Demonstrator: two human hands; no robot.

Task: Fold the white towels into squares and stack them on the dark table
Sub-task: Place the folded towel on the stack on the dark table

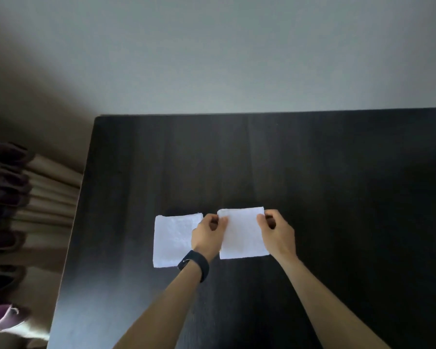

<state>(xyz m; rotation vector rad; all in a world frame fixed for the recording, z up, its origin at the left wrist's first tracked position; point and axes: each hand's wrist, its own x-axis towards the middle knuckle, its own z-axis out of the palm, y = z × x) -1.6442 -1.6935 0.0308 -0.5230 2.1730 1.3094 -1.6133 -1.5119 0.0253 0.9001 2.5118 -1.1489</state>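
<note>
- Two white towels noted on a dark tabletop (337,197), both of nubbly terry cloth and both folded down to rough squares.
- Found the left towel (174,240) lying flat toward the near middle of the tabletop, with fairly straight edges, soft corners and a pebbled pile, its right margin hidden behind the left hand (207,235).
- Found the right towel (244,233) just beside it and set slightly farther back, with a narrow dark gap between the two at their far corners.
- Looked smoother and brighter than its neighbour, with a thicker rolled lip along the far edge.
- Could not tell whether it lay fully on the wood or was lifted at the far edge.
- Held by both hands: left hand curled on the upper left edge, thumb and fingertips pinching the cloth; right hand (277,233) curled likewise on the upper right edge.
- Noted a dark, smooth wristband (194,265) on the left wrist, and both forearms bare.
- Saw the tabletop as black-brown wood with lengthwise grain, matte apart from a faint sheen down the middle.
- Beyond it, a plain pale wall (212,59); off to the left, a pleated beige curtain (53,192), blurred.
</note>
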